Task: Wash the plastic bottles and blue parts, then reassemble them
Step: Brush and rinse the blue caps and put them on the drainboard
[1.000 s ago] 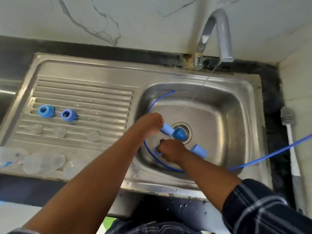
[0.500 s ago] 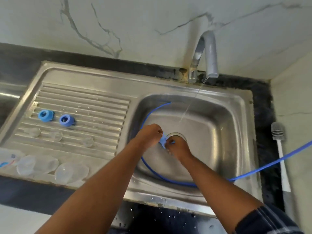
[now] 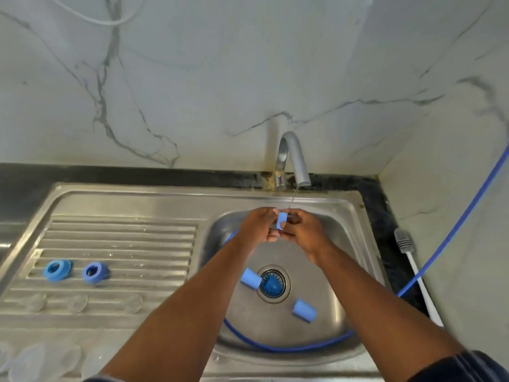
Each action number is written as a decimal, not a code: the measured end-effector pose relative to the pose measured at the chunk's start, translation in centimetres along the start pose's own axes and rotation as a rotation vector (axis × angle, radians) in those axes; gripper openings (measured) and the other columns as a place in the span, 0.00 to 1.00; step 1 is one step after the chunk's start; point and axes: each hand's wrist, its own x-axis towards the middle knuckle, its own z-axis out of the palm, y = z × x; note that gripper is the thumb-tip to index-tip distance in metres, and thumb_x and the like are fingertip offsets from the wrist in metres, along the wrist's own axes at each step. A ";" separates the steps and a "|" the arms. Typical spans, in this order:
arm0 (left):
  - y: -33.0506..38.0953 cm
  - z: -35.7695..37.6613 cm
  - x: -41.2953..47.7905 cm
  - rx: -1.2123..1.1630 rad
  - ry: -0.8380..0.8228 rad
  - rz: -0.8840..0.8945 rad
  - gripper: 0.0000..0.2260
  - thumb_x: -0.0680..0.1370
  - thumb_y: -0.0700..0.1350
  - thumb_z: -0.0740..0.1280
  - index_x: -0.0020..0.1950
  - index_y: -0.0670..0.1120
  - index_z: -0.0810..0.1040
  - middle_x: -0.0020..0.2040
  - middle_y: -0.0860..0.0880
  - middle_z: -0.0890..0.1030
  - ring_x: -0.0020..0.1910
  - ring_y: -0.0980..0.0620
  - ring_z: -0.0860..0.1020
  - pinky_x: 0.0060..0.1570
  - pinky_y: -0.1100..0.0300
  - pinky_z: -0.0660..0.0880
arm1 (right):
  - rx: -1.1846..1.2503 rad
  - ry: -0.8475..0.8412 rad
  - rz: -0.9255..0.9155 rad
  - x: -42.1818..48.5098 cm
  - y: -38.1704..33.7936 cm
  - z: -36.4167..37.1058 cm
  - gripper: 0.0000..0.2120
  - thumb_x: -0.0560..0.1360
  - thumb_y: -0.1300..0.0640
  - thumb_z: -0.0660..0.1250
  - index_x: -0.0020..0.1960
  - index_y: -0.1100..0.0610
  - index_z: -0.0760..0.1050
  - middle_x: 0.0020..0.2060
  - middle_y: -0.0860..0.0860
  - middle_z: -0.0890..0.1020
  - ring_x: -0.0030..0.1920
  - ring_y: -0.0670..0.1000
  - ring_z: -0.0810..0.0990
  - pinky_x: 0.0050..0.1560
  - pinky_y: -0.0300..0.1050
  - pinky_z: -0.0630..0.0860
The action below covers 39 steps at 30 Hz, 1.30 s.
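Left hand (image 3: 259, 226) and right hand (image 3: 301, 230) together pinch a small light-blue plastic tube (image 3: 281, 221) between them under the tap's thin stream (image 3: 292, 198).

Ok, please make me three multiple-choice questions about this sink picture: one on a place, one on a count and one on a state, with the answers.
1. Where do the two blue rings lie?
A on a shelf
B on the ribbed drainboard
C in a bowl

2. How many blue tubes lie loose in the basin by the drain?
A two
B four
C none

3. What is the tap doing?
A it is off
B it gushes hard
C it runs a thin stream

Answers:
1 B, both rings sit on the ribs.
2 A, one lies on each side of the drain.
3 C, a thin thread falls onto the small blue piece that the left hand and right hand hold.
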 end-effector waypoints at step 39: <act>1.0 -1.0 1.5 -0.289 -0.186 0.022 0.10 0.84 0.37 0.63 0.62 0.39 0.80 0.53 0.39 0.85 0.52 0.43 0.85 0.49 0.54 0.83 | -0.312 0.209 -0.259 -1.4 -1.4 0.1 0.23 0.69 0.62 0.80 0.61 0.51 0.79 0.52 0.48 0.85 0.52 0.48 0.84 0.53 0.42 0.81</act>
